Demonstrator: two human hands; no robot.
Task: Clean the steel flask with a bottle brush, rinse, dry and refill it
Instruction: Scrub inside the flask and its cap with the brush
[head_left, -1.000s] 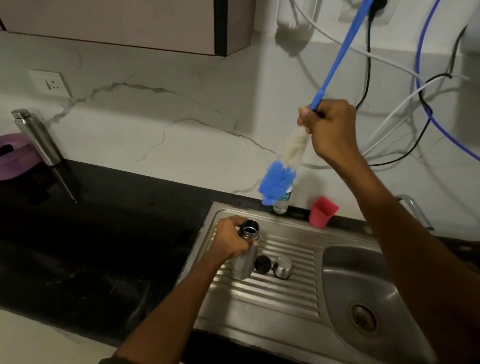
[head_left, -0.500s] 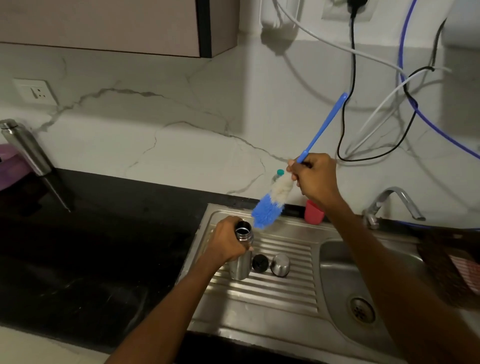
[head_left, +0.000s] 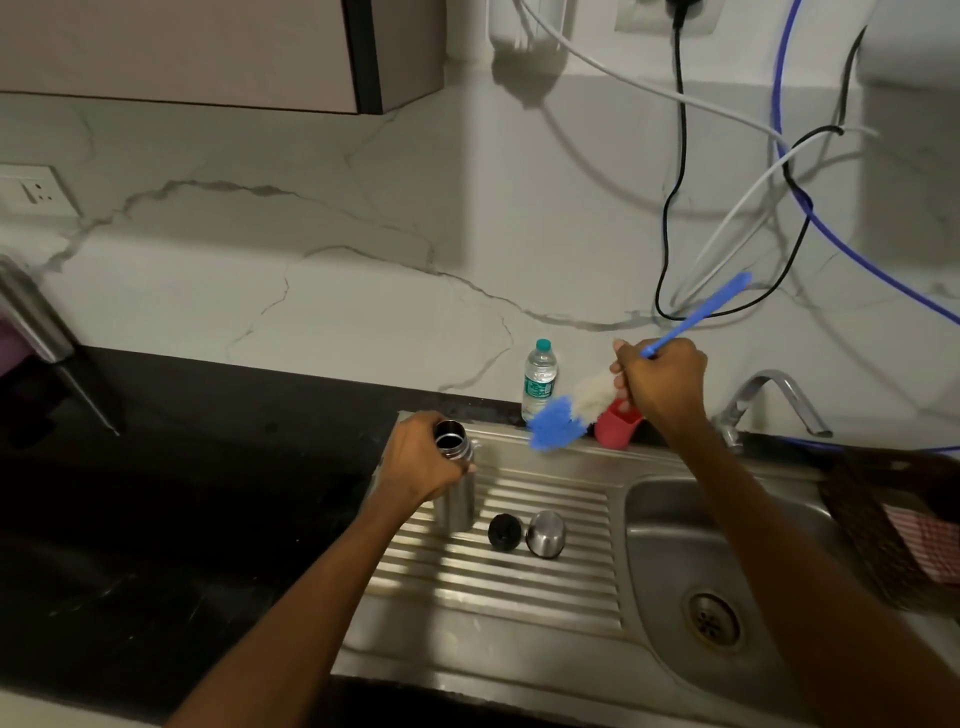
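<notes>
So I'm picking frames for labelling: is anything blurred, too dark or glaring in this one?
Head view: the brush head is motion-smeared; the counter at left is nearly black; bright streaks glare off the draining board; the flask and both hands stay readable.

The left hand (head_left: 423, 460) hides the steel flask's (head_left: 456, 499) upper body; the bottle brush (head_left: 558, 421) is motion-blurred.

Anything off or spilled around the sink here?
No spill visible. Steel flask stands upright and open on the drainboard, held by the left hand. Right hand holds the bottle brush in the air. Only oddity: cables dangle loosely above.
</notes>
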